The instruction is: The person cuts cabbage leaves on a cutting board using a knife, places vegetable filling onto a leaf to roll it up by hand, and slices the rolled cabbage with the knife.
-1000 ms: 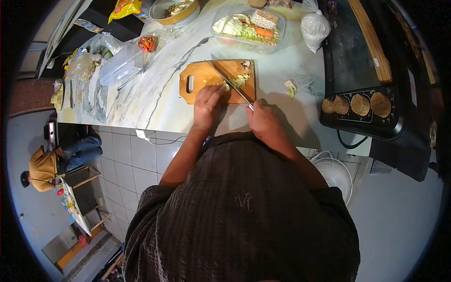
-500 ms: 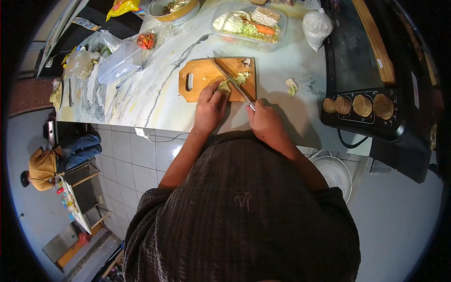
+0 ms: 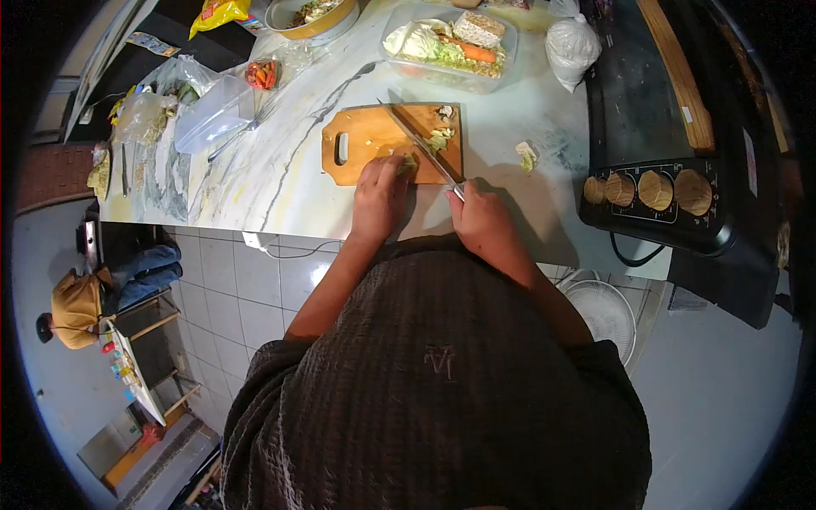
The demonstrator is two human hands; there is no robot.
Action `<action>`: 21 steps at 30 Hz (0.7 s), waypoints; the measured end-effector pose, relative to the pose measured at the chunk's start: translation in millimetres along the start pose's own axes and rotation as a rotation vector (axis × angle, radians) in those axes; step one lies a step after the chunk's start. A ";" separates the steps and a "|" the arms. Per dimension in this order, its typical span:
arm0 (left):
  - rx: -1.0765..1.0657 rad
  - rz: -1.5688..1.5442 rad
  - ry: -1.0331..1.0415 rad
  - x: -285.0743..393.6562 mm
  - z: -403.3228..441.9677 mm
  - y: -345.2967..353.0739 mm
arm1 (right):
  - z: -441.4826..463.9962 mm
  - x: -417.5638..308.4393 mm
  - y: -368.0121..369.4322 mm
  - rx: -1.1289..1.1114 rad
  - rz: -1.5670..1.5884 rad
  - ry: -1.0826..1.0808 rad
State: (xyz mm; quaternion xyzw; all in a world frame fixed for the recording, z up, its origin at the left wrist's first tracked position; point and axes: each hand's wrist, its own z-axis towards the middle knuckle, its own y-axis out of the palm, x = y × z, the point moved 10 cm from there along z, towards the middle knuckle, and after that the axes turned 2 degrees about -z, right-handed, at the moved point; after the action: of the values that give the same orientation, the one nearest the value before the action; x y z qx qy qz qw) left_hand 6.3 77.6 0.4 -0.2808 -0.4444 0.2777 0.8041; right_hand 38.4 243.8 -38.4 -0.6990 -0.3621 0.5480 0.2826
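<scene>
My right hand [image 3: 483, 219] grips the handle of a kitchen knife [image 3: 418, 140], whose blade slants up and left across a wooden cutting board [image 3: 361, 126]. On the board's near edge, my left hand [image 3: 380, 200] has its fingers curled over a pale green piece of cabbage [image 3: 408, 160], partly hidden beneath them. Cut cabbage pieces [image 3: 439, 138] lie just right of the blade. A small whitish-brown scrap [image 3: 445, 111] sits in the board's far right corner. Another leafy scrap [image 3: 527, 158] rests on the marble counter to the right.
Beyond the board stands a clear plastic container [image 3: 484, 83] with cabbage, a carrot and a tempeh-like block. A stove [image 3: 654, 221] is at right, near a bag of white powder [image 3: 572, 53]. Leftward are an empty plastic box [image 3: 208, 115] and red chillies [image 3: 263, 74]. A person [image 3: 81, 302] sits far left.
My left fingers have closed further over the cabbage, so less of it shows. The knife and my right hand have barely moved.
</scene>
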 end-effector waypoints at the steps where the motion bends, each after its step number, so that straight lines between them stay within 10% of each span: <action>1: 0.000 -0.001 -0.001 0.0 -0.4 0.2 | 0.6 1.2 1.9 0.004 0.001 -0.012; 21: 0.021 -0.058 -0.036 -6.5 -3.0 0.6 | -8.6 -14.7 9.7 -0.004 0.096 -0.111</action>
State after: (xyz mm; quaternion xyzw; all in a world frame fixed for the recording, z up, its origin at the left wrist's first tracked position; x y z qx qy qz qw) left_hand 5.9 72.8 -5.0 -0.2540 -0.4640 0.2638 0.8066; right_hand 46.6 226.2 -35.8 -0.6847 -0.3443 0.5983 0.2339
